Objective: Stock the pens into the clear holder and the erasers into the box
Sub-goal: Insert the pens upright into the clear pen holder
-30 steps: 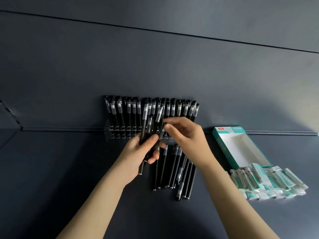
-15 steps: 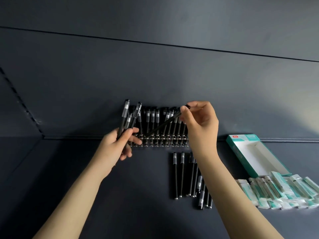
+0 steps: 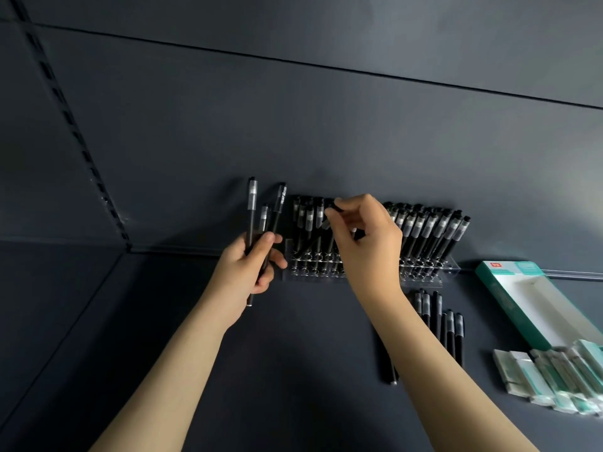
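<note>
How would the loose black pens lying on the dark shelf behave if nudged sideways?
The loose black pens look slim and round, so they would probably roll, though touching neighbours may check them. They seem stiff and light: the left hand holds three similar pens upright, unbent.

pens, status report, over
Left hand grips three pens. Right hand pinches one pen over clear holder. Loose pens on shelf, erasers outside box. Nothing blocking holder.
</note>
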Tool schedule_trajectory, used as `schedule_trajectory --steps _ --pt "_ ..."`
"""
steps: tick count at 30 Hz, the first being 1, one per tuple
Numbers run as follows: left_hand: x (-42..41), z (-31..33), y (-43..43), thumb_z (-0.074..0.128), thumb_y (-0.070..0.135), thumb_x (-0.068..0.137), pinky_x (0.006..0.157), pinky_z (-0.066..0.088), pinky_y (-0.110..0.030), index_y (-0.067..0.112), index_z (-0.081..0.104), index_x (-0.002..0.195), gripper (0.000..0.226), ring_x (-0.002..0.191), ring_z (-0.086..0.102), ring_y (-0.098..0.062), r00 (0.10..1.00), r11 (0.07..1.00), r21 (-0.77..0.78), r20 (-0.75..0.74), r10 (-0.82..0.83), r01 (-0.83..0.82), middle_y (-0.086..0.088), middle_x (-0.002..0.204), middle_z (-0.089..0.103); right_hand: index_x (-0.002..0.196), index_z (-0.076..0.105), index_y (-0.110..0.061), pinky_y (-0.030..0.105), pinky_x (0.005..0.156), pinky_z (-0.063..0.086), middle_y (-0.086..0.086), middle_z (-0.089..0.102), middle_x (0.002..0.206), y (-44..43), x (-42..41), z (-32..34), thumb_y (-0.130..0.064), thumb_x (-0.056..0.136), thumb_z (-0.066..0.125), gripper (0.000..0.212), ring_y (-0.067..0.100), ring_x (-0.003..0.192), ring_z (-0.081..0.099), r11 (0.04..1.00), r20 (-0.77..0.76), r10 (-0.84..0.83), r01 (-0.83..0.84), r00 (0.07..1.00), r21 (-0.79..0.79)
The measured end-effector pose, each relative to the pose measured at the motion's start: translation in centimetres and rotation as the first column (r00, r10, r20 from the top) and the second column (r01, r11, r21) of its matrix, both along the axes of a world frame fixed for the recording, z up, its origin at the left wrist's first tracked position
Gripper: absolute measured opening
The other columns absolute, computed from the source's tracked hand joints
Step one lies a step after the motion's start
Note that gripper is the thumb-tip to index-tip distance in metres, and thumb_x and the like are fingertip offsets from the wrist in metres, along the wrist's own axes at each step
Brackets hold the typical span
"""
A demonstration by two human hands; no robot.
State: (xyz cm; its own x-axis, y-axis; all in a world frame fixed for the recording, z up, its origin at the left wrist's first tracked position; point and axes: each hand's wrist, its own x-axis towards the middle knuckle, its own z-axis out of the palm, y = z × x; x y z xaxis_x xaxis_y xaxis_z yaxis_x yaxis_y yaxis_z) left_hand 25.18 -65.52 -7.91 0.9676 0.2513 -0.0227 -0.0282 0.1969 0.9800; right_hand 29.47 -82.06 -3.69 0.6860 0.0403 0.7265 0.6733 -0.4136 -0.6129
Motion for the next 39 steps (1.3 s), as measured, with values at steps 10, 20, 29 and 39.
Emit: schedule_trajectory --steps 10,20,29,39 --pt "-0.3 0.6 0.3 0.050 0.034 0.100 0.036 0.021 -0.018 0.016 0.064 0.103 0.023 0.035 0.037 -0.011 0.998 0.998 -0.003 -0.021 -0.061 0.061 -0.005 0.066 0.066 0.107 0.071 -0.007 0.023 0.067 0.053 -0.001 0.067 0.089 1.7 1.2 -0.8 -0.013 0.090 0.069 0.018 0.009 0.071 0.060 0.972 0.079 -0.008 0.026 0.997 -0.232" --pt "-0.6 1.2 1.2 0.047 0.033 0.101 0.043 0.010 -0.029 0.011 0.066 0.105 0.029 0.036 0.025 -0.010 0.990 0.987 -0.094 0.056 -0.126 0.131 -0.005 0.063 0.057 0.133 0.060 -0.010 0.014 0.074 0.047 -0.004 0.058 0.096 2.0 0.6 -0.9 -0.011 0.095 0.063 0.038 0.007 0.079 0.056 0.965 -0.012 0.080 -0.080 0.997 -0.248" --pt "-1.5 1.7 0.5 0.050 0.038 0.094 0.041 0.012 -0.025 0.012 0.067 0.098 0.031 0.035 0.024 -0.009 0.915 0.913 -0.058 0.038 -0.402 0.404 -0.006 0.062 0.057 0.115 0.065 -0.011 0.027 0.077 0.053 -0.002 0.068 0.090 0.8 -0.7 1.5 -0.011 0.096 0.060 0.020 0.011 0.086 0.064 0.829 -0.407 0.481 -0.251 0.777 0.500" --pt "-1.2 1.3 0.5 0.046 0.036 0.101 0.035 0.017 -0.018 0.003 0.058 0.105 0.035 0.035 0.025 -0.009 0.955 0.956 0.005 -0.044 -0.293 0.293 -0.007 0.058 0.056 0.103 0.060 -0.013 0.032 0.077 0.055 0.002 0.065 0.077 -2.4 -1.2 1.2 -0.004 0.093 0.063 0.014 0.014 0.072 0.063 0.770 -0.292 0.235 0.006 0.927 0.638"
